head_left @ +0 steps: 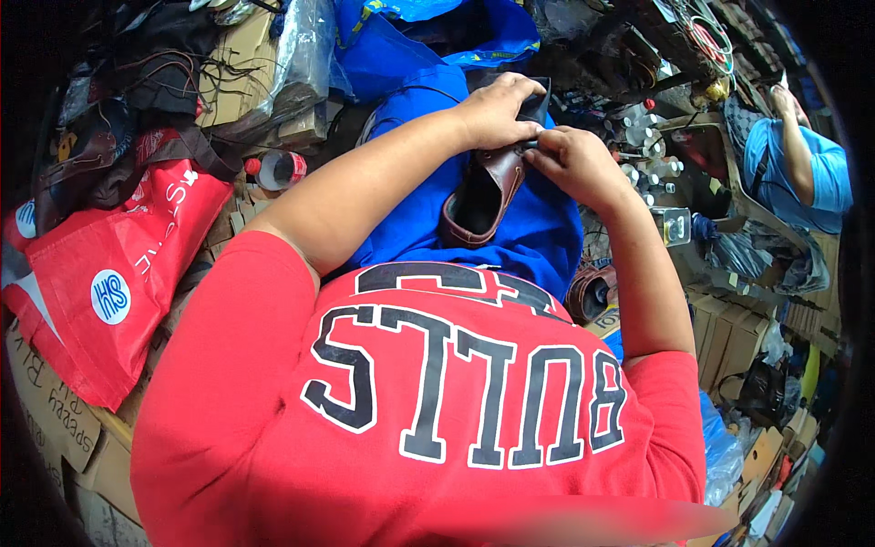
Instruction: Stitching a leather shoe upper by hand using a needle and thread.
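A brown leather shoe (500, 166) rests on my lap over blue cloth (401, 219), its opening toward me and its front end pointing away. Across the front part of the shoe lies my left hand (499, 111), its fingers curled over it beside a dark flat piece (538, 102). My right hand (579, 166) is closed in a pinch at the shoe's right side, close to the left fingertips. Whatever its fingertips pinch is too small or too hidden to name. Both hands cover much of the shoe's front.
A red bag (173, 246) and a bottle (281, 170) stand at the left, with cardboard boxes (55, 410) below. Ahead is a blue bag (392, 59). Several small bottles (652, 169) and another brown shoe (591, 294) are at the right. Another person (802, 164) sits far right.
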